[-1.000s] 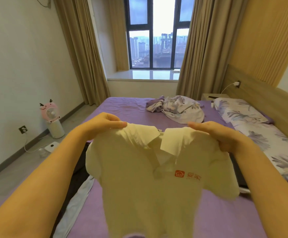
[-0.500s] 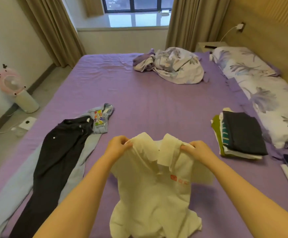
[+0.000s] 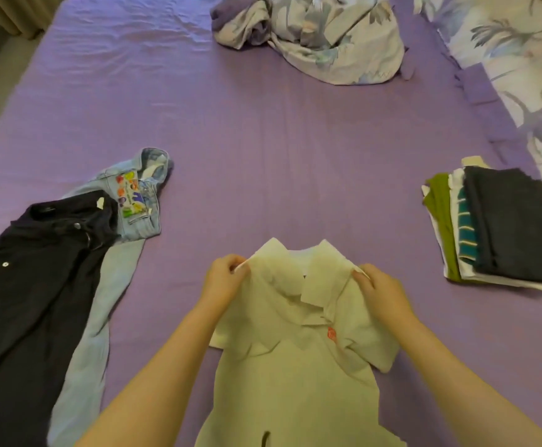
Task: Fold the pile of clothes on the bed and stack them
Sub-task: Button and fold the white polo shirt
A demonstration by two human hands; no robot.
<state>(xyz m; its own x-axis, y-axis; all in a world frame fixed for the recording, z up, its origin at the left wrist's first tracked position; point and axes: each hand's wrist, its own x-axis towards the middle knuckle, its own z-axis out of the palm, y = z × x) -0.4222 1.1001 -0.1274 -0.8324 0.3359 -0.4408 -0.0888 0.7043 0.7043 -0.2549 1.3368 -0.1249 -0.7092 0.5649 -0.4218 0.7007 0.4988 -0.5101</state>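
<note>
We pinch the cream shirt (image 3: 298, 366) at both shoulders, left hand (image 3: 222, 279) and right hand (image 3: 382, 295), laying it on the bed (image 3: 263, 140). Folded stack (image 3: 495, 224) right of our hands; black trousers (image 3: 27, 301) and jeans (image 3: 101, 285) left, unfolded.

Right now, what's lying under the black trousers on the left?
Light blue jeans lie under the black trousers; their waistband and one leg show alongside. The rest of the jeans is covered, so anything else beneath cannot be seen.
</note>
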